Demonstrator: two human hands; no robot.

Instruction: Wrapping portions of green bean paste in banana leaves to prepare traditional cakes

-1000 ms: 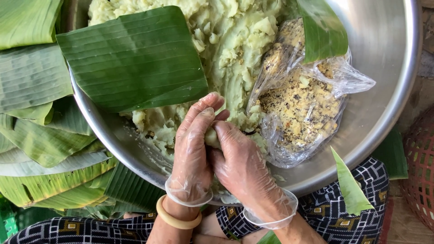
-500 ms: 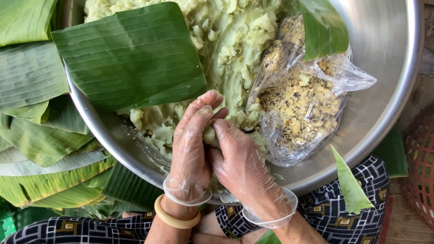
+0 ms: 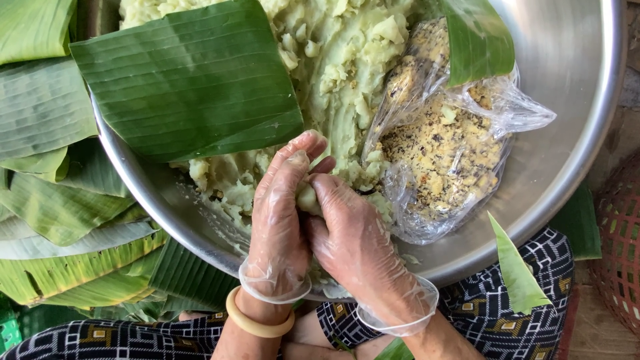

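Both hands wear thin clear plastic gloves and meet over the near rim of a large steel bowl [image 3: 567,153]. My left hand [image 3: 280,220] and my right hand [image 3: 353,243] are pressed together around a small lump of pale green dough [image 3: 308,198], which shows only between the fingers. A big mass of the same pale green dough [image 3: 340,73] fills the bowl behind them. A flat piece of banana leaf [image 3: 190,80] lies across the bowl's left side. To the right, an open clear plastic bag of crumbly yellow filling [image 3: 447,147] rests in the bowl.
A stack of banana leaves [image 3: 47,167] lies left of the bowl, and more leaf strips sit under its near edge. A narrow leaf piece [image 3: 517,273] leans at the bowl's right rim. A woven basket [image 3: 620,253] stands at the far right. My lap in patterned black cloth lies below.
The hands have stayed at the same spot, with the fingers shifting slightly around the lump of dough. Nothing else has moved.
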